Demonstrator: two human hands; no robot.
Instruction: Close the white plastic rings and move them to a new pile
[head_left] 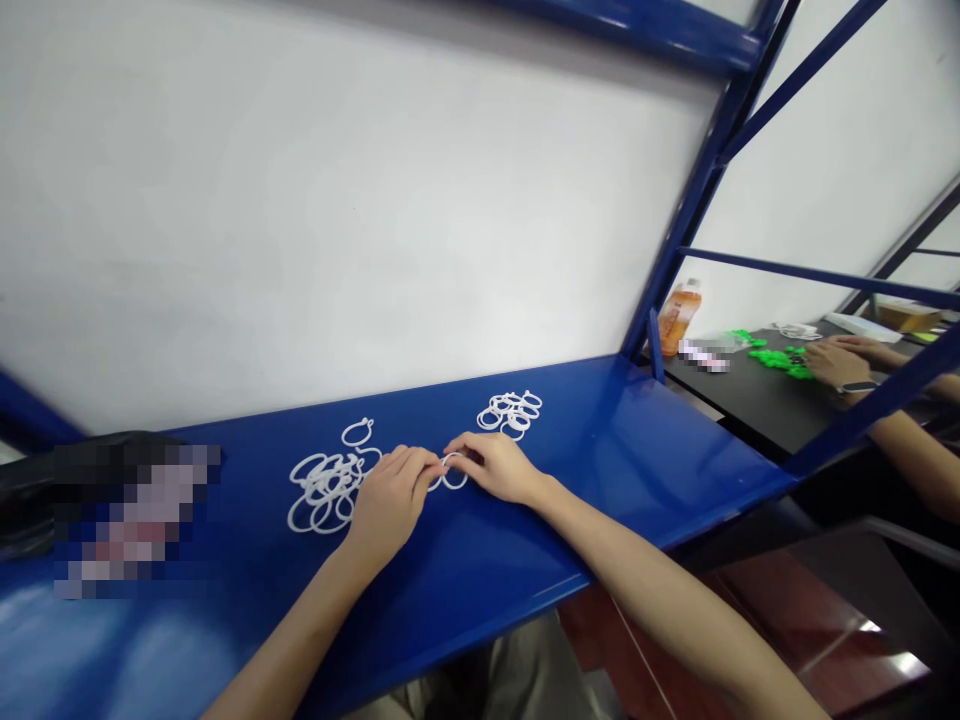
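Note:
A white plastic ring [455,484] is pinched between the fingertips of my two hands, low over the blue tabletop. My left hand [394,495] is closed on its left side, where part of another white loop shows under the fingers. On the other side my right hand [499,465] grips the ring with thumb and forefinger. Left of my left hand lies a loose pile of white rings [322,495], with one single ring [357,433] just behind it. A smaller cluster of white rings [511,410] lies beyond my right hand. The exact join between my fingertips is hidden.
The blue table [600,480] stands against a white wall. A black bag [45,480] lies at its left end. Blue frame posts [694,200] rise at the right. Beyond them, another person's hands [832,362] handle green pieces [784,362] near an orange bottle [679,315].

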